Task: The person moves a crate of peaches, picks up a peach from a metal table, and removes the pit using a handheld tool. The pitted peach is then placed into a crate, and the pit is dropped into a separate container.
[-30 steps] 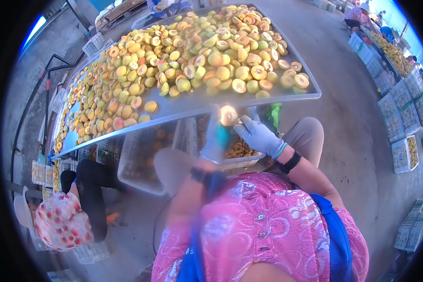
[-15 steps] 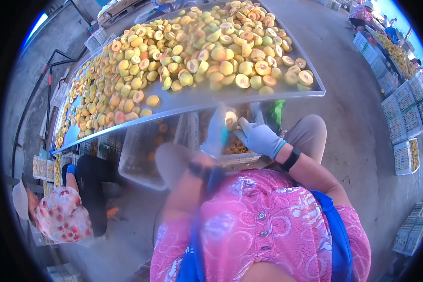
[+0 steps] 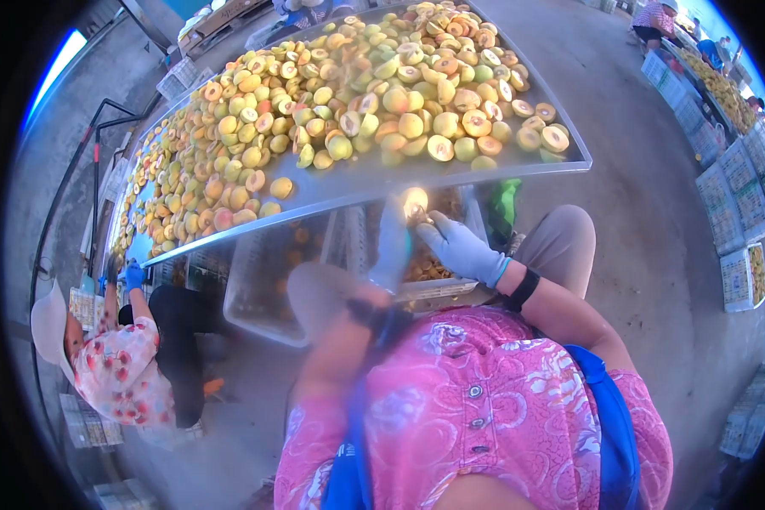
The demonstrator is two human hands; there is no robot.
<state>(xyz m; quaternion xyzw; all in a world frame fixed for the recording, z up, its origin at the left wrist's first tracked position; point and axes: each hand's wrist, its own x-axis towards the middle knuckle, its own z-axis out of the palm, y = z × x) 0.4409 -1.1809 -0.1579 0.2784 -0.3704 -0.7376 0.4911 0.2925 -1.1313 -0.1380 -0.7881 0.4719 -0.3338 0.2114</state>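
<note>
In my gloved left hand [image 3: 390, 245] is a pale yellow apricot half [image 3: 415, 202], gripped upright over the crate below the table edge. My right hand [image 3: 463, 250], in a white glove, is closed right beside it. Its fingertips meet at the lower side of the fruit, and what they pinch is too small and blurred to make out. Under both hands a white plastic crate [image 3: 438, 290] holds brownish pits or scraps. Many halved apricots [image 3: 410, 125] are heaped on the metal-edged table [image 3: 357, 192] in front of me.
A clear-sided bin [image 3: 251, 293] stands left of my knees, and a green bag [image 3: 505, 210] hangs right of the crate. At the left a co-worker in a white hat [image 3: 49, 327] sits at the table. Stacked crates [image 3: 735, 200] line the right side.
Both hands stay together over the crate, and the apricot half has risen slightly. The co-worker at the left now reaches up to the table edge. The view has shifted a little.
</note>
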